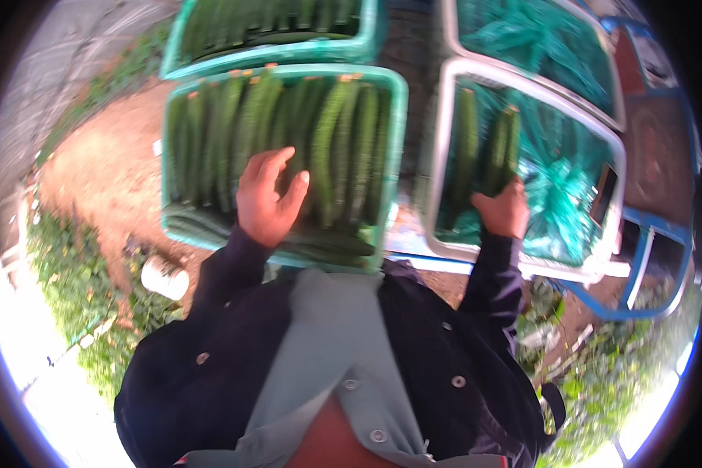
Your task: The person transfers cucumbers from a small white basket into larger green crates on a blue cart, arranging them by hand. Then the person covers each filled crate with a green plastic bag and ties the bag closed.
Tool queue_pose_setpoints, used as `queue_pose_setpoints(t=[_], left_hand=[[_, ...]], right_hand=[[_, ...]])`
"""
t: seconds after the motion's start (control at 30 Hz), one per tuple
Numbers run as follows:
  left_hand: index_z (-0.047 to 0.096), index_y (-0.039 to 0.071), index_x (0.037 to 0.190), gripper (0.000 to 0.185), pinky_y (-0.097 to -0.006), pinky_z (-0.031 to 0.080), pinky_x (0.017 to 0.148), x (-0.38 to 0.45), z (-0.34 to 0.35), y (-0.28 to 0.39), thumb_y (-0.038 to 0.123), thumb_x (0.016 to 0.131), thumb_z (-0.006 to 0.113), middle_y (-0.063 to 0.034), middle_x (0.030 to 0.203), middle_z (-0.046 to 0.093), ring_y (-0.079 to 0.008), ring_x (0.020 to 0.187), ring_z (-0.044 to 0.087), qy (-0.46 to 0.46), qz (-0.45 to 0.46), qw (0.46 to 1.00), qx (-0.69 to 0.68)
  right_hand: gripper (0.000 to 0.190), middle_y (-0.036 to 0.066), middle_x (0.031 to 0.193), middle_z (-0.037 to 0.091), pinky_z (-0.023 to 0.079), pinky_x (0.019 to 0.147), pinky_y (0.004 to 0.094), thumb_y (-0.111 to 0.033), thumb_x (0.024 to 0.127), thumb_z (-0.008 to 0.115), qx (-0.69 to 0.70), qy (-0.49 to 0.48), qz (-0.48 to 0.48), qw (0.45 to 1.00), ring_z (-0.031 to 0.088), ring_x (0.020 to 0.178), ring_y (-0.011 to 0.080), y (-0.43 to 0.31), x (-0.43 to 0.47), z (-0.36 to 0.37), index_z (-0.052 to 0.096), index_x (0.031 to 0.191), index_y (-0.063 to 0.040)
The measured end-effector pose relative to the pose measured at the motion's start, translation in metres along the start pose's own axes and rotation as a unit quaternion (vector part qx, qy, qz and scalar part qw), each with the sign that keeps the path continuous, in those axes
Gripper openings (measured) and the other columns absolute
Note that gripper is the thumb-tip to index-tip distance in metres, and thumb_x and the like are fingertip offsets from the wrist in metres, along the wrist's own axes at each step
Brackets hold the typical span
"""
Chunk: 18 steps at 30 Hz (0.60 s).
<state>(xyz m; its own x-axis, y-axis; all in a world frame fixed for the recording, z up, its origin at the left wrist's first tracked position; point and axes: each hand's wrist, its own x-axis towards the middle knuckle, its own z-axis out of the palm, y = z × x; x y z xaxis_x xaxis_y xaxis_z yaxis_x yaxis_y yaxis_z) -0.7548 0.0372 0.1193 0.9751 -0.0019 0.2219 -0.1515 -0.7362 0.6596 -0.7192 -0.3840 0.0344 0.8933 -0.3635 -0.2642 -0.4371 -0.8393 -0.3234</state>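
Long green cucumbers [333,134] lie side by side in a green plastic crate [402,146] before me, more of them crosswise along its near edge. Above them is my left hand [269,202], thumb and fingers apart, holding nothing. On the right, a white crate [436,193] is lined with green plastic film [561,193]. My right hand [506,210] grips the lower end of a cucumber [506,140] in that crate; whether it holds one or two is blurred. Another cucumber [467,146] lies just left of it.
A second green crate of cucumbers [269,17] and a second film-lined crate [532,35] stand farther back. A blue metal frame [637,275] is at the right. On the left are bare soil [105,169], a white bucket [165,277] and leafy plants [64,251].
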Motion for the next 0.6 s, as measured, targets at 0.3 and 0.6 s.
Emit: queue_pose_setpoints(t=[0.3, 0.6], left_hand=[[0.057, -0.005, 0.136, 0.064, -0.0496, 0.061, 0.078, 0.036, 0.182, 0.126, 0.04, 0.096, 0.08, -0.0252, 0.106, 0.072, -0.042, 0.088, 0.075, -0.346, 0.128, 0.929, 0.023], [0.032, 0.001, 0.158, 0.095, -0.0558, 0.062, 0.078, 0.065, 0.243, 0.125, 0.032, 0.085, 0.085, -0.0352, 0.115, 0.067, -0.0506, 0.091, 0.075, -0.334, 0.053, 0.937, 0.083]], right_hand=[[0.086, 0.017, 0.122, 0.07, 0.061, 0.08, 0.0324, -0.016, 0.079, 0.076, 0.558, -0.129, 0.05, 0.818, 0.07, 0.098, 0.0205, 0.058, -0.01, -0.044, 0.047, 0.153, 0.018], [0.083, 0.013, 0.121, 0.072, 0.056, 0.092, 0.0309, -0.026, 0.079, 0.08, 0.705, -0.169, 0.069, 0.685, 0.07, 0.104, 0.0217, 0.09, -0.017, -0.02, 0.056, 0.15, 0.011]])
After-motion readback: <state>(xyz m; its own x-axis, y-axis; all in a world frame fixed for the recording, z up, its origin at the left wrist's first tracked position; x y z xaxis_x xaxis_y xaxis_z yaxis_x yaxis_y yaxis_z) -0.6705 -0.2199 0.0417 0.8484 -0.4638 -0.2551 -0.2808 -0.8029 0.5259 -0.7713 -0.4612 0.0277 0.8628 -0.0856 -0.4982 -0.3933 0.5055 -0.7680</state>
